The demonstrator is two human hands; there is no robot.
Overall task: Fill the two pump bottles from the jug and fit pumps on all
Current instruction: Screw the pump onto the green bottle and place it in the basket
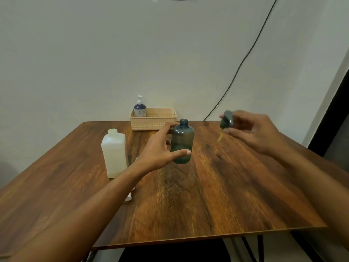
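A dark green translucent pump bottle (182, 142) stands upright on the table with its neck open. My left hand (160, 148) wraps around it from the left, thumb across its lower front. My right hand (251, 131) holds the dark green pump (226, 120) off to the right, above the table; its yellowish tube hangs below. A white jug (113, 154) without a cap stands to the left of the bottle. A blue bottle (140, 108) with a white pump fitted stands in the beige basket (153, 123) at the back.
The wooden table (207, 195) ends at a near edge low in the frame. A small white object (128, 197) lies partly hidden under my left forearm. A black cable (243, 59) runs down the wall behind.
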